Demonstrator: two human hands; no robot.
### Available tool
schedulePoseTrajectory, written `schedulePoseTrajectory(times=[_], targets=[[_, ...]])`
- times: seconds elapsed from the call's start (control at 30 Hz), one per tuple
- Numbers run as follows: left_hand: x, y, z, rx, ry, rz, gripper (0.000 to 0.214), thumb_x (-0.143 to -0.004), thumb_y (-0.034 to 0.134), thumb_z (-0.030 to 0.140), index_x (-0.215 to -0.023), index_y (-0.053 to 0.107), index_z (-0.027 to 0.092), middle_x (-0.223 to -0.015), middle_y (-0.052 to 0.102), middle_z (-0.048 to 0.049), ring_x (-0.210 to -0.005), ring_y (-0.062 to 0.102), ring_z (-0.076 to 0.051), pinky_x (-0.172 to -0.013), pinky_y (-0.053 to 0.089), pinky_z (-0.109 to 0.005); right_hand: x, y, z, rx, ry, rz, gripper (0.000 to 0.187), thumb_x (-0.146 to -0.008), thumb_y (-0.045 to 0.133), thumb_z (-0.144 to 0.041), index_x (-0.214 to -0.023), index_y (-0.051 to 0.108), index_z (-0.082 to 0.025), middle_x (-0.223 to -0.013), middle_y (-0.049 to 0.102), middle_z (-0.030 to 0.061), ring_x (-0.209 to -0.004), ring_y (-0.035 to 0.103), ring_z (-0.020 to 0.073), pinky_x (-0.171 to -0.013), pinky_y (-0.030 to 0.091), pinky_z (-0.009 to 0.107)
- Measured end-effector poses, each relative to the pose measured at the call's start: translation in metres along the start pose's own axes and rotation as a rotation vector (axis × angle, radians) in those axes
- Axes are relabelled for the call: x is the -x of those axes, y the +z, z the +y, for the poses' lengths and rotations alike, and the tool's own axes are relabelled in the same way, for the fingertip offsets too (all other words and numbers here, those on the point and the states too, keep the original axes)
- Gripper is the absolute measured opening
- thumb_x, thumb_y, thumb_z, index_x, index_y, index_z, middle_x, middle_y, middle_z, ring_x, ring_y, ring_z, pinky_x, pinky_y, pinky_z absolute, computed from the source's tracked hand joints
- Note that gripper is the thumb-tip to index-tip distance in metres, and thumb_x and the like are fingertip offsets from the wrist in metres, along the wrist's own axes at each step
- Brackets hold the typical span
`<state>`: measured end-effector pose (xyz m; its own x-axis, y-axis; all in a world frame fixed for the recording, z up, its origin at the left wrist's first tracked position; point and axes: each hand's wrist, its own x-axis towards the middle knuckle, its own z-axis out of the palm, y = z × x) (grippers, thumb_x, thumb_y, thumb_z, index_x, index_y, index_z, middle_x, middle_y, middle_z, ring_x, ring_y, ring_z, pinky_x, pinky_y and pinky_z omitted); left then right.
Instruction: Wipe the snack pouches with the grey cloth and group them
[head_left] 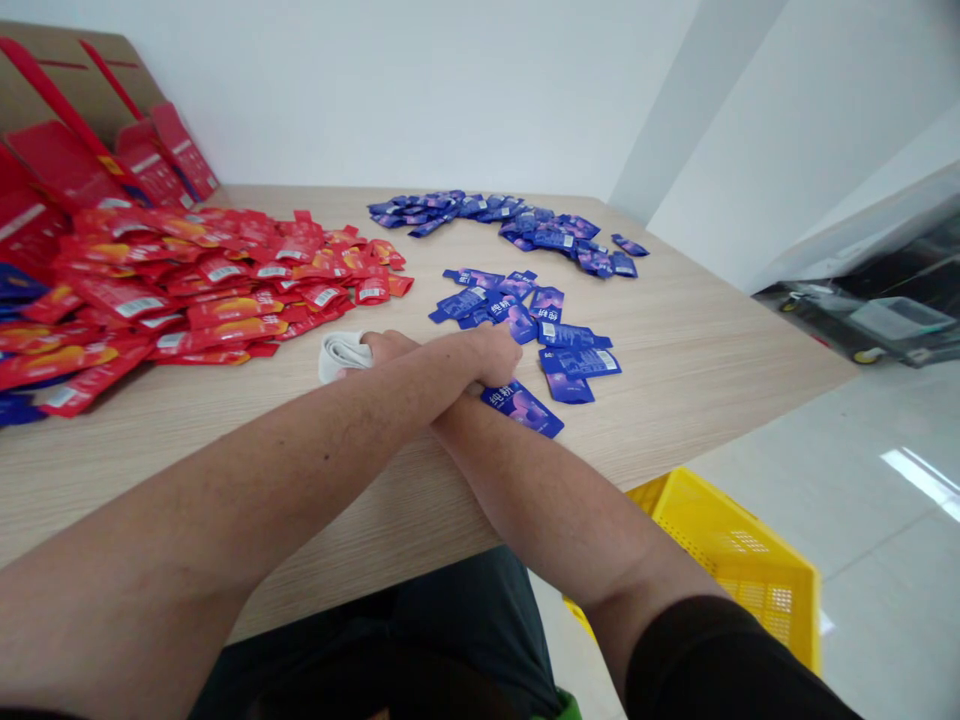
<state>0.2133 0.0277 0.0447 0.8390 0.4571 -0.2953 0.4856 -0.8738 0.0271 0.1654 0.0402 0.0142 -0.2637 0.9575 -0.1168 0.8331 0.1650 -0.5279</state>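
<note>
Head cam here, and closest in are my two forearms crossed over each other at the wrists on the bench (pixel 675 380), with a black sleeve (pixel 709 665) on the right arm and dark trousers (pixel 457 610) just below the edge. The left hand (pixel 487 352) sits on top, curled up with its fingers mostly out of sight, so I can't tell if it's gripping anything. The right hand (pixel 386 347) comes out from under it, fingertips against a folded white cloth (pixel 343 357). It's touching the cloth, but I can't tell whether it actually has hold of it.

One glossy blue sachet (pixel 521 408) lies just past the crossed wrists, partly under them, with a loose bunch of blue sachets (pixel 525 315) right beyond it. Farther up, more blue sachets (pixel 510 225) are spread in a rough arc. A big heap of red sachets (pixel 210 290) covers the left side of the bench, running off the frame, with some blue ones (pixel 15 285) mixed in at the edge. Behind that lean flat red-and-brown cartons (pixel 82 130). Down on the floor to the right there's a yellow plastic crate (pixel 739 560), cut off by the arm. The small print on the packets is too tiny to read.
</note>
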Motion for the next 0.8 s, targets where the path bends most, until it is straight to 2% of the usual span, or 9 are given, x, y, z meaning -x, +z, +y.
schedulePoseTrajectory(times=[0.17,0.3,0.4,0.47,0.53,0.63,0.73,0.8], targets=[[0.001,0.001,-0.005,0.143,-0.001,-0.006,0.06,-0.067,0.071,0.04,-0.125,0.066,0.027,-0.132,0.06,-0.0114,-0.115,0.059,-0.031,-0.097,0.049,-0.041,-0.001,0.0,0.002,0.0,-0.028,-0.014,0.068,-0.086,0.062,-0.063,-0.141,0.053,-0.024,-0.138,0.061,0.0124,-0.125,0.06,0.0326,-0.1,0.05,0.043],[0.0,0.0,-0.009,0.099,0.086,-0.054,0.046,-0.065,0.074,0.05,-0.106,0.074,0.027,-0.121,0.068,-0.0084,-0.11,0.061,-0.028,-0.093,0.049,-0.036,-0.005,0.002,0.005,0.001,-0.044,-0.014,0.07,-0.086,0.061,-0.065,-0.14,0.053,-0.021,-0.138,0.061,0.013,-0.125,0.059,0.0335,-0.101,0.049,0.044],[0.001,-0.002,-0.009,0.081,0.146,-0.13,0.032,-0.071,0.072,0.049,-0.09,0.076,0.024,-0.104,0.074,-0.0061,-0.103,0.064,-0.023,-0.087,0.048,-0.03,-0.006,0.004,0.006,0.004,-0.048,-0.001,0.074,-0.086,0.061,-0.065,-0.143,0.05,-0.02,-0.139,0.06,0.0136,-0.126,0.057,0.0336,-0.102,0.047,0.044],[0.003,-0.002,-0.009,0.098,0.151,-0.124,0.033,-0.074,0.069,0.045,-0.098,0.075,0.023,-0.109,0.074,-0.0063,-0.103,0.064,-0.022,-0.086,0.048,-0.028,-0.005,0.005,0.005,0.007,-0.046,0.001,0.076,-0.084,0.062,-0.066,-0.143,0.05,-0.02,-0.139,0.06,0.0138,-0.128,0.056,0.034,-0.103,0.047,0.044],[0.005,-0.001,-0.008,0.146,0.149,-0.091,0.048,-0.073,0.07,0.045,-0.116,0.069,0.023,-0.122,0.07,-0.0077,-0.108,0.063,-0.022,-0.088,0.048,-0.028,-0.004,0.004,0.004,0.009,-0.044,-0.002,0.075,-0.084,0.062,-0.066,-0.143,0.05,-0.022,-0.138,0.06,0.0137,-0.127,0.057,0.0339,-0.102,0.048,0.044],[0.01,0.002,-0.004,0.166,0.201,-0.055,0.069,-0.066,0.075,0.052,-0.129,0.061,0.025,-0.131,0.063,-0.0108,-0.116,0.059,-0.026,-0.094,0.048,-0.033,0.0,0.002,0.002,0.01,-0.053,-0.009,0.072,-0.087,0.058,-0.066,-0.145,0.05,-0.023,-0.137,0.06,0.0142,-0.124,0.059,0.034,-0.1,0.05,0.046],[0.014,0.003,0.006,0.083,0.228,-0.035,0.071,-0.061,0.079,0.053,-0.125,0.063,0.026,-0.132,0.06,-0.015,-0.119,0.057,-0.034,-0.096,0.048,-0.042,0.003,0.001,0.0,0.007,-0.078,-0.019,0.069,-0.089,0.057,-0.064,-0.145,0.049,-0.024,-0.137,0.059,0.0141,-0.124,0.06,0.0327,-0.099,0.052,0.044],[0.017,0.002,0.012,0.036,0.222,-0.05,0.068,-0.06,0.08,0.052,-0.12,0.066,0.024,-0.132,0.059,-0.0178,-0.119,0.056,-0.037,-0.093,0.048,-0.043,0.003,0.001,0.0,-0.003,-0.09,-0.023,0.067,-0.09,0.057,-0.063,-0.144,0.049,-0.025,-0.137,0.059,0.0135,-0.124,0.06,0.0319,-0.099,0.052,0.044]])
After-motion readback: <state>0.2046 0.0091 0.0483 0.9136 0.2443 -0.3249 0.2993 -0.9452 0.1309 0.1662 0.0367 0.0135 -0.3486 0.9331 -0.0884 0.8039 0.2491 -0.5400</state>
